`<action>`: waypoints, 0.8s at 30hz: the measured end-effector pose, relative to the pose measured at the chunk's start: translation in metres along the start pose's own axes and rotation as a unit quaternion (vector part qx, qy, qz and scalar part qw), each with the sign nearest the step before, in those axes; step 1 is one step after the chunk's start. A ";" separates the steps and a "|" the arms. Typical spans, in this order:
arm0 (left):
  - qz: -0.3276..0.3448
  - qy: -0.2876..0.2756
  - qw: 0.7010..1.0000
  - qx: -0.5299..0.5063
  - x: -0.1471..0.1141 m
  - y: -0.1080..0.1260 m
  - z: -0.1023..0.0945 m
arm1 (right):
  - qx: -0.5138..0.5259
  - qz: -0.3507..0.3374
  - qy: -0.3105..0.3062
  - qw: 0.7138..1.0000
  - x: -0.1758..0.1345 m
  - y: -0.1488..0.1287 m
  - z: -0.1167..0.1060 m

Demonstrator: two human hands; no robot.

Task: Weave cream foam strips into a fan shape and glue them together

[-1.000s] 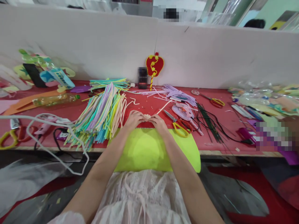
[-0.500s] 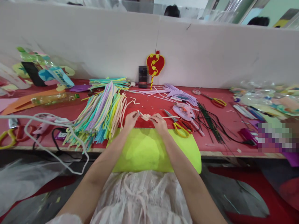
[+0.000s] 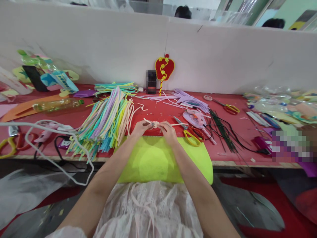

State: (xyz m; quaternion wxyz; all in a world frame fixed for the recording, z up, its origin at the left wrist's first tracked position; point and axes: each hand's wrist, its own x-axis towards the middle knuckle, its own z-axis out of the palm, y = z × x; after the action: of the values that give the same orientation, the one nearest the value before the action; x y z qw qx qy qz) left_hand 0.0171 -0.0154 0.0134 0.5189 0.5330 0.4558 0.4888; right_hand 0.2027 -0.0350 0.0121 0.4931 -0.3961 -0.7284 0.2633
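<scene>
The left arm (image 3: 104, 177) and right arm (image 3: 194, 178) converge toward the far side; left hand (image 3: 140, 128) and right hand (image 3: 168, 129) pinch close together.

White partition (image 3: 99, 49) behind red-topped table (image 3: 148, 114); pale, wood-like front edge (image 3: 223, 163); pale green wall (image 3: 293, 9) beyond, upper right; soft, even light.

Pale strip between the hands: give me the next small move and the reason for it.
Probably fold the loose tail in with the right hand while the left hand steadies the bunched part of the pale strip. Both hands pinch near that bunch, and the tail sticks out, unfolded, past the right hand toward the scissors.
</scene>
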 end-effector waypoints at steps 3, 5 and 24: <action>-0.002 -0.021 1.000 -0.005 -0.001 0.004 0.000 | 0.012 -0.004 0.012 1.000 0.000 -0.003 0.001; 0.000 -0.025 1.000 -0.009 -0.002 0.007 -0.001 | 0.017 -0.016 0.009 1.000 0.002 -0.005 0.001; 0.018 -0.128 0.990 -0.064 -0.013 0.016 0.003 | -0.016 -0.097 -0.073 0.992 0.013 -0.028 -0.026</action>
State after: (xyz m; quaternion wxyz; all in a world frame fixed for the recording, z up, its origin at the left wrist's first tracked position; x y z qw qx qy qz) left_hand 0.0188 -0.0292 0.0290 0.5971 0.5647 0.3439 0.4543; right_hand 0.2154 -0.0393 0.0504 0.4554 -0.3111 -0.8017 0.2303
